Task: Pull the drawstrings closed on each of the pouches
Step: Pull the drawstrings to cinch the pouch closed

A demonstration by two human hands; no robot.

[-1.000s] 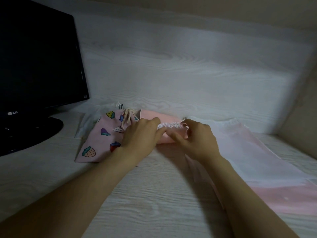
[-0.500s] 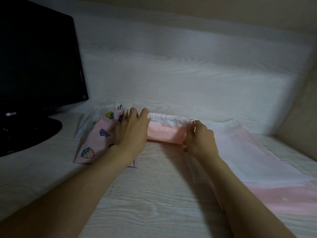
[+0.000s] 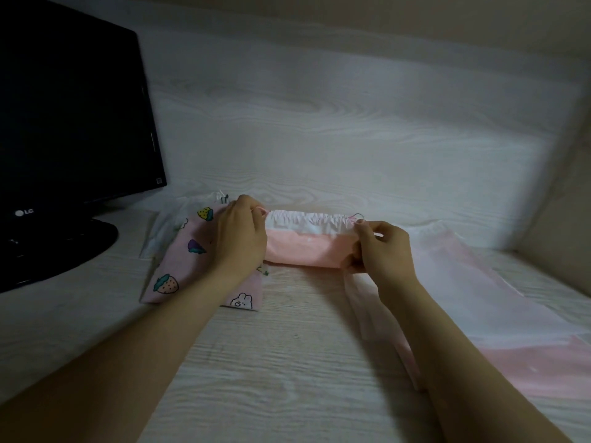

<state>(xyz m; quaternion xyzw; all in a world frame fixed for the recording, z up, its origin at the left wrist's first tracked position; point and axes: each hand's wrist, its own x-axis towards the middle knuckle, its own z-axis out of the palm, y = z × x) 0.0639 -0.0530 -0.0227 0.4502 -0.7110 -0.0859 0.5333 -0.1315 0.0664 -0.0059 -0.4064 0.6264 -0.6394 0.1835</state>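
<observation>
Head view: one desk [image 3: 287, 362], one monitor [image 3: 70, 123], three pouches, namely a big pale pouch [image 3: 479, 282] at right, a strawberry-print pouch [image 3: 179, 260] at left and a small pink pouch [image 3: 303, 251] between them, its gathered top pinched at opposite ends by the left hand [image 3: 240, 238] and right hand [image 3: 380, 247], now farther apart than half a second ago.

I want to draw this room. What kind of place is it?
Probably a desk nook at home: a black monitor stands on a pale wooden desk, with a pink pouch and a strawberry-print pouch on it.
</observation>
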